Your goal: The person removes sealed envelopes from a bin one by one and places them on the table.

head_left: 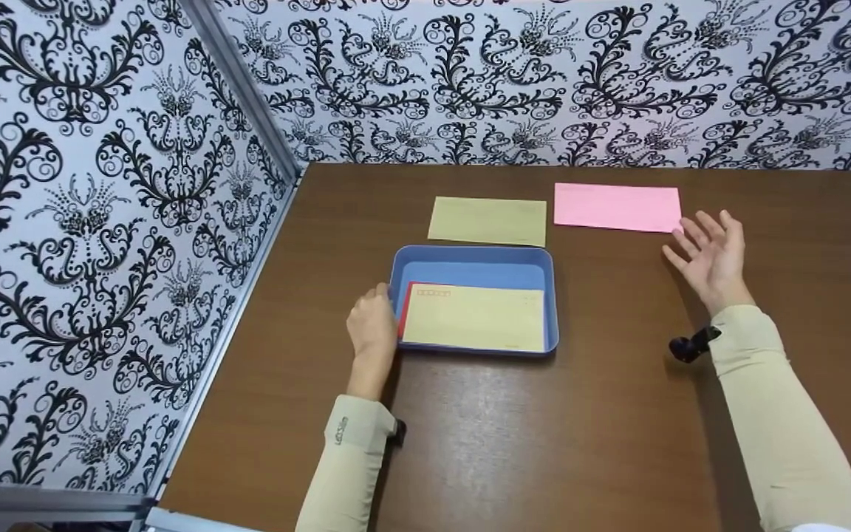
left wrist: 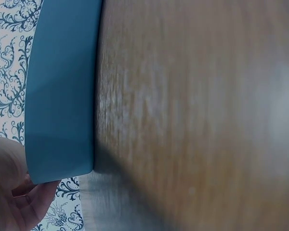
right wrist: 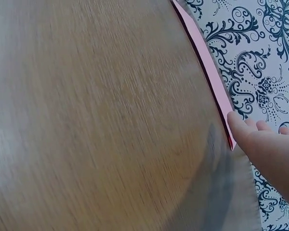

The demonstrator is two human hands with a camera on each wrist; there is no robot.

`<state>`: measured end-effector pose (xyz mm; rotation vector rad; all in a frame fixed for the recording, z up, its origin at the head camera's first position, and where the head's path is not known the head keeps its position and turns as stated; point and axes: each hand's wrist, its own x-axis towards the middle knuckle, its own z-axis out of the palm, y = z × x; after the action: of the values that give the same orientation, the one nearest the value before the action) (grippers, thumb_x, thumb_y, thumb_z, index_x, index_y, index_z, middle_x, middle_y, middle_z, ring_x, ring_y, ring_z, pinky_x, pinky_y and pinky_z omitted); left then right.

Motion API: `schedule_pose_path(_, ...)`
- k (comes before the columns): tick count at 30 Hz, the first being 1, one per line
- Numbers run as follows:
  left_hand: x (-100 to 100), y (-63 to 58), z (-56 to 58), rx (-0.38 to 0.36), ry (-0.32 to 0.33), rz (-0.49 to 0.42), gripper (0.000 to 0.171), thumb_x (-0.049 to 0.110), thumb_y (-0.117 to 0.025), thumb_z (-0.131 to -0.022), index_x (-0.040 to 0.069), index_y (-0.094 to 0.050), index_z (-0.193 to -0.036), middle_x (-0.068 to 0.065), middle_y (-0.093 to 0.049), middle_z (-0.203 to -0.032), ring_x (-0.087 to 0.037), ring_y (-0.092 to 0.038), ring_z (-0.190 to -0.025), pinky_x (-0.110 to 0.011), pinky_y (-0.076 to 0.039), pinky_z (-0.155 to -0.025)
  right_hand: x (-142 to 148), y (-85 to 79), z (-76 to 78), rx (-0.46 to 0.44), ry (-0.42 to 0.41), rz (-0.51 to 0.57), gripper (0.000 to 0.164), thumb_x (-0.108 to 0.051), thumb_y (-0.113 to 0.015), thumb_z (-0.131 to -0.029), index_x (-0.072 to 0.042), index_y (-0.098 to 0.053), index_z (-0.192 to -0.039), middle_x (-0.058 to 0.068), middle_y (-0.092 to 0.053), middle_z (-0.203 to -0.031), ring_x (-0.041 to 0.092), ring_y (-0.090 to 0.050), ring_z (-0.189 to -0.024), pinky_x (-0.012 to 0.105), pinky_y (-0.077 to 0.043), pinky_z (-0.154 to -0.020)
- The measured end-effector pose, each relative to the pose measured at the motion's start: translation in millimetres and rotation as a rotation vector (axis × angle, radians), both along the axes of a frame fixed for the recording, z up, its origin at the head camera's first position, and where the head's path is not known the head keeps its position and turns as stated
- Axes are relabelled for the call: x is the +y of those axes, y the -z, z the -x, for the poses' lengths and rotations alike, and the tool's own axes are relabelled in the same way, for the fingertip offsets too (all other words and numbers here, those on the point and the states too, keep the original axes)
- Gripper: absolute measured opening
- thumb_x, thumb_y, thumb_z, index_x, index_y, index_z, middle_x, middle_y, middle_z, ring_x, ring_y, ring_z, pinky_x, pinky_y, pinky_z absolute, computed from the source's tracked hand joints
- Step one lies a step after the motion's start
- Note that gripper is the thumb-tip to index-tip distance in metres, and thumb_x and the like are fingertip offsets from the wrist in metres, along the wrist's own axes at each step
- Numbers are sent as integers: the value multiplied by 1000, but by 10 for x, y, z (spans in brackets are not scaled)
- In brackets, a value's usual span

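A blue tray (head_left: 475,254) holds a cream envelope (head_left: 473,318) with a row of small red boxes printed on it; a red edge shows under its left side. My left hand (head_left: 372,321) grips the tray's left wall, its fingers curled at the rim. In the left wrist view the same hand (left wrist: 19,202) wraps the end of the blue wall. Over to the right, my right hand (head_left: 713,258) is held palm up with fingers spread, holding nothing. Its fingertips are close to the right end of a pink envelope (head_left: 617,207).
Behind the tray lies another cream envelope (head_left: 488,220), left of the pink one. All of this is on a brown wooden table (head_left: 514,436). Patterned panels (head_left: 507,81) rise along the back and left sides. A small black device (head_left: 691,345) is strapped at the right wrist.
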<state>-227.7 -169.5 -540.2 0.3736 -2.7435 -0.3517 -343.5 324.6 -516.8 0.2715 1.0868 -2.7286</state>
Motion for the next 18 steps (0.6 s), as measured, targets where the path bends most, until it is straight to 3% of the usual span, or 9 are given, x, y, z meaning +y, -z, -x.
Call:
schedule_pose_path(5,0,5,-7,13,-2,-5,20,6,-65,-88,9,-71,-107,-12,-74,-96,-39,-71,-87,-53,-58,-72,-4,34,4,19,11,-32,42,-44,-55,-97,-22,-44,-131,-3,-51,-129,15,-40,-129,39,-40,-106)
schedule_pose_path(9,-2,7,-3,17,-2,0,21,7,-64,-89,9,-71,-108,-12,-74,-96,-39,-72,-87,-53,-58,-72,-21,-23,-39,19,-7,28,38,-41,-53,-98,-22,-45,-129,-2,-51,-128,14,-40,-125,40,-39,-105)
schedule_pose_path(18,2,4,-7,23,6,-7,22,5,-61,-90,9,-72,-109,-13,-75,-98,-39,-72,-87,-53,-58,-73,-41,-34,-84,23,-17,48,33,-39,-49,-100,-20,-47,-127,0,-54,-126,16,-30,-137,39,-38,-106)
